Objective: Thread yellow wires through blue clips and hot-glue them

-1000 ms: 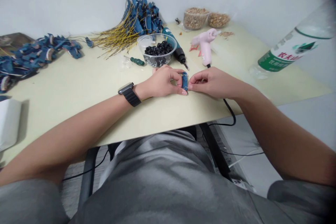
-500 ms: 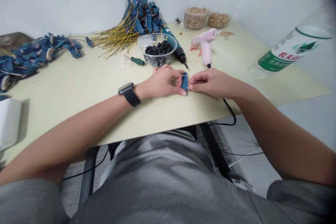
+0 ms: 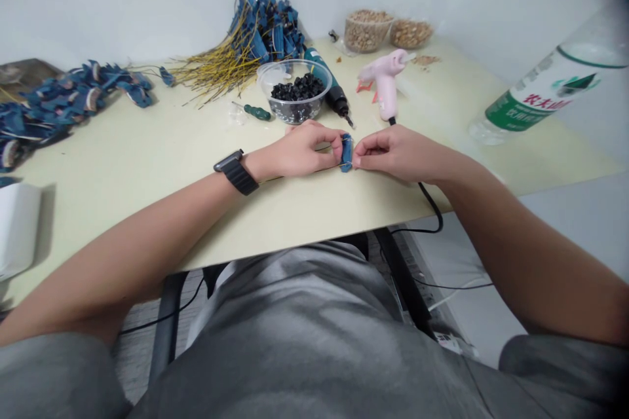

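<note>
Between my two hands, a small blue piece [image 3: 346, 153] stands upright just above the table, with thin yellow wires at its top and lower end. My left hand [image 3: 307, 150], a dark watch at its wrist, pinches it from the left side with thumb and forefinger. One yellow wire trails leftward beneath that hand. From the right, my right hand [image 3: 388, 154] has thumb and forefinger pressed together at the piece's lower edge, by the wire's end. What lies inside that pinch is too small to make out.
Behind my hands stand a clear tub [image 3: 295, 91] of black parts, a dark power tool [image 3: 334, 95] and a pink glue gun [image 3: 386, 82]. A green screwdriver [image 3: 256, 112] lies left. Blue pieces with yellow wires [image 3: 265, 26] are heaped farther back. A water bottle [image 3: 531, 101] stands right.
My left hand has drawn slightly left, its thumb moving off the front of the blue piece, so more of the piece shows. The right hand stays almost still.
</note>
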`<state>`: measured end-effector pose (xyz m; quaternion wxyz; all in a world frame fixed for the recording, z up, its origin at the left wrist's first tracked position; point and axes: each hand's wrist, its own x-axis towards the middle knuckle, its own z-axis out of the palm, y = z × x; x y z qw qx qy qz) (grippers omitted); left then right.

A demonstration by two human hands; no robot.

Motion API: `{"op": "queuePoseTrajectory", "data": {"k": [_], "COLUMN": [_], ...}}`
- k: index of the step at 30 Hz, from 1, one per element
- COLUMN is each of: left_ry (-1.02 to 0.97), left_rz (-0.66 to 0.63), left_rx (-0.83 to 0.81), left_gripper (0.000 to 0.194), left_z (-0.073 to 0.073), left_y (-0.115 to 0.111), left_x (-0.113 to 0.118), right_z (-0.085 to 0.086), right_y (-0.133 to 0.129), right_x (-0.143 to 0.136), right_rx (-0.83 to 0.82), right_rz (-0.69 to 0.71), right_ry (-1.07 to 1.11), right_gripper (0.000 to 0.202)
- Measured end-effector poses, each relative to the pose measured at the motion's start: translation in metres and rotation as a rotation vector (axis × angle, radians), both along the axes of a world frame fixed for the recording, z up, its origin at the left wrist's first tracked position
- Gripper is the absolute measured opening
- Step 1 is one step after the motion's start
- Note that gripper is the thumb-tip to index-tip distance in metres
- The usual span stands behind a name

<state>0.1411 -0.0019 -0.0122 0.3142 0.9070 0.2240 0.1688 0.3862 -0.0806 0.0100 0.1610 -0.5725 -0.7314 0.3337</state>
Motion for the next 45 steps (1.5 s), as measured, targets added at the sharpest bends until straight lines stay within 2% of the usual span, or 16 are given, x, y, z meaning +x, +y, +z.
{"op": "queuePoseTrajectory", "data": {"k": [5, 13, 20, 26, 34, 39, 45], "left_ry": [-0.020, 0.001, 0.017, 0.012, 0.015, 0.019, 0.089], "left_rz": [0.006, 0.036, 0.053, 0.031, 0.018, 0.034, 0.061], "left_rx": [-0.001, -0.048, -0.053, -0.032, -0.038, -0.046, -0.028], "left_gripper": [0.014, 0.013, 0.016, 0.020, 0.022, 0.022, 0.024], "left_z": [-0.002, 0.000, -0.001, -0.003, -0.004, -0.006, -0.001], "left_y": [-0.001, -0.002, -0.001, 0.002, 0.002, 0.003, -0.001], "left_x": [0.001, 0.001, 0.003, 0.003, 0.002, 0.002, 0.002], "right_z": [0.000, 0.001, -0.002, -0.003, -0.002, -0.003, -0.009], "right_y": [0.000, -0.003, -0.001, -0.001, -0.004, -0.003, -0.002], "right_x": [0.000, -0.003, -0.001, -0.001, -0.002, -0.003, 0.000], "right_rx": [-0.002, -0.021, -0.007, -0.004, -0.017, -0.032, -0.007], "right_rz": [-0.008, -0.037, -0.030, -0.027, -0.049, -0.049, -0.032], "right_ry": [-0.005, -0.001, -0.009, 0.048, 0.026, 0.048, 0.087], "right_gripper": [0.027, 0.021, 0.030, 0.020, 0.027, 0.023, 0.019]}}
